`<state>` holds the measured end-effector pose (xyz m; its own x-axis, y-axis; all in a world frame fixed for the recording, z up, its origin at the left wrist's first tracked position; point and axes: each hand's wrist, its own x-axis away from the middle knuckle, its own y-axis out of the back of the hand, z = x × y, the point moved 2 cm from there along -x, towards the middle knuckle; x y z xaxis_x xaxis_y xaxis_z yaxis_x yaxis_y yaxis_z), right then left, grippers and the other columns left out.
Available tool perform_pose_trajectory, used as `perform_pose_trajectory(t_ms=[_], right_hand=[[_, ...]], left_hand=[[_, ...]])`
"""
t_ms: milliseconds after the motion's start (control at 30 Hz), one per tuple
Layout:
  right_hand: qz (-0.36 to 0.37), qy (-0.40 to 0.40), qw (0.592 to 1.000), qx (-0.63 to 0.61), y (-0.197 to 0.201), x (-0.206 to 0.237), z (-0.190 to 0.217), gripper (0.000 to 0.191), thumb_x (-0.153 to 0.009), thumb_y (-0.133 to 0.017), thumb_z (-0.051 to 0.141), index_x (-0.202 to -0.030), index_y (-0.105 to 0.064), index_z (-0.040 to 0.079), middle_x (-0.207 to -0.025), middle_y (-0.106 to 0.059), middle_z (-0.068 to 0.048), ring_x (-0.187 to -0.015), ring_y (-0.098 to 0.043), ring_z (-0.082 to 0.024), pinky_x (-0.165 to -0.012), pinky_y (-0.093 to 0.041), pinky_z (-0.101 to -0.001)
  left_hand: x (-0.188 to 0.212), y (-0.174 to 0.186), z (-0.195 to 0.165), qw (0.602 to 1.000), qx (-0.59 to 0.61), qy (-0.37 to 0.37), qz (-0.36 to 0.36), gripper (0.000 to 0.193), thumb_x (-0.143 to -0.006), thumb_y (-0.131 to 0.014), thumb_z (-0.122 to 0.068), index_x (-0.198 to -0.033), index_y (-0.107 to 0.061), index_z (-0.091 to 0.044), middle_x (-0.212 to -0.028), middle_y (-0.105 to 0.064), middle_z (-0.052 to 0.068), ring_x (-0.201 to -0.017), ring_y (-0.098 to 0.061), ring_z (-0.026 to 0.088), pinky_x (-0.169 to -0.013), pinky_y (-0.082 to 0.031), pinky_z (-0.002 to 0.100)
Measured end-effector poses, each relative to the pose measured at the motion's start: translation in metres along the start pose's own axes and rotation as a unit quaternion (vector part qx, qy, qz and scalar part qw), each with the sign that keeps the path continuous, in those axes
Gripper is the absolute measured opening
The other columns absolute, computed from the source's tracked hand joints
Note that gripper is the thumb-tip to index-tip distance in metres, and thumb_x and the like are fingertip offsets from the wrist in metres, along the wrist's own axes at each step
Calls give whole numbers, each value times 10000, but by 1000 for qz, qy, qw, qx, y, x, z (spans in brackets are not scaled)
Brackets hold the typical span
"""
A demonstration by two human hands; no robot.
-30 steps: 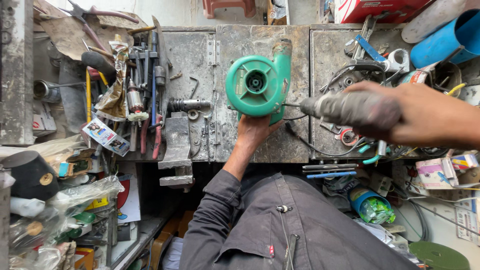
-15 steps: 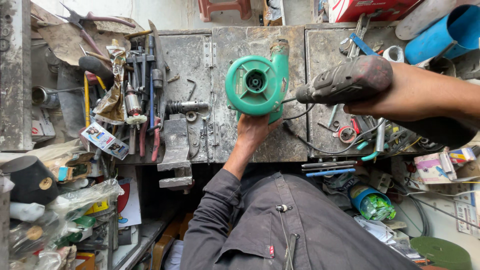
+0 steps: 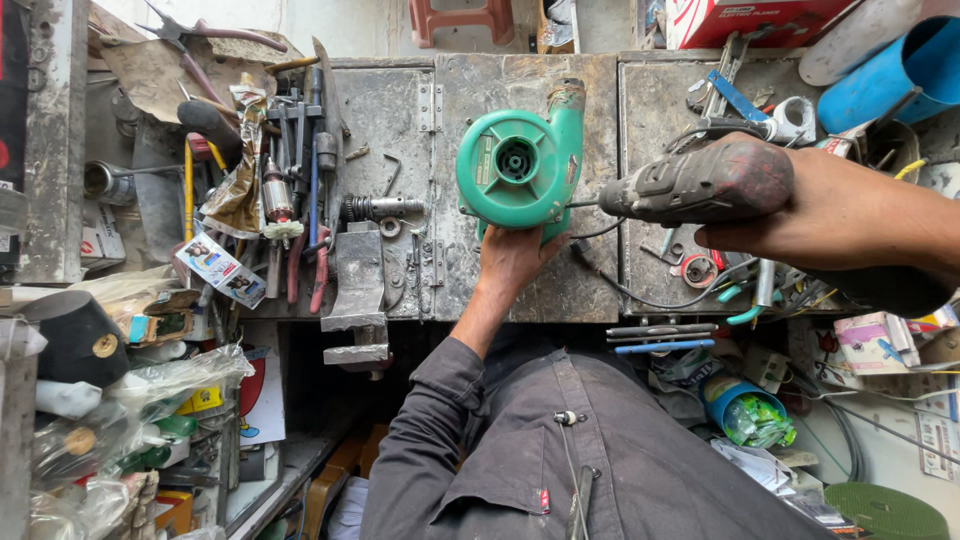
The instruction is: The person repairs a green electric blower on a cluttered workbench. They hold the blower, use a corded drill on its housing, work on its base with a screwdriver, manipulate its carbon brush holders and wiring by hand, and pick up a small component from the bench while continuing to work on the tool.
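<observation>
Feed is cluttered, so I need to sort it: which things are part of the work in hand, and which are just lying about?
In hand:
- green blower housing, steadied by the left hand
- dark power drill, gripped by the right hand, tip at the housing

Lying about:
- pliers
- blue pipe
- metal vise
- motor armature

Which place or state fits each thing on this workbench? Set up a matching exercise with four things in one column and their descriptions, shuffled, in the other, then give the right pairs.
Things:
1. green blower housing
2. dark power drill
3. blue pipe
4. pliers with reddish handles

Descriptions:
A. lying at the top left of the bench
B. held upright on the bench by the left hand
C. gripped by the right hand, tip towards the housing
D. lying at the top right corner

Pairs: 1-B, 2-C, 3-D, 4-A
</observation>
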<state>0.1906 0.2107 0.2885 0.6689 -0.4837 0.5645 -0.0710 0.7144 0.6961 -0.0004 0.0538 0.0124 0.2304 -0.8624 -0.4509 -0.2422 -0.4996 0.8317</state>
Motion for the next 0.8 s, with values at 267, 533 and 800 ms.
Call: perform_pose_trajectory(t_ms=[267,533,800], right_hand=[[-10,21,1000,0,-12,11,-27,529,-812,-813,400,-1277,-692,178,-1104,-742,-31,-988,-682,-201,-903,-559,-344],[-38,102,993,-38,-15,24,-48,537,-807,-799,400,-1272,-694,153,-1125,-735,-33,-1005,-684,-181,-885,-554,-322],[-71,181,979,-62,-15,27,-54,594,-818,-799,330,-1341,-657,87,-1216,-756,-65,-1063,-702,-169,-952,-524,-326]], left_hand=[[7,-4,-24,998,-3,37,-49,360,-1049,-578,-347,-1252,-692,-72,-1091,-700,200,-1049,-673,376,-1045,-490,484],[4,-18,-51,991,-65,106,-45,428,-949,-602,-342,-1340,-672,-181,-1209,-658,179,-1164,-611,403,-1036,-435,635],[-5,-22,-52,988,-70,95,-102,363,-966,-691,-277,-1316,-734,-192,-1134,-696,158,-1083,-656,371,-1022,-481,546]])
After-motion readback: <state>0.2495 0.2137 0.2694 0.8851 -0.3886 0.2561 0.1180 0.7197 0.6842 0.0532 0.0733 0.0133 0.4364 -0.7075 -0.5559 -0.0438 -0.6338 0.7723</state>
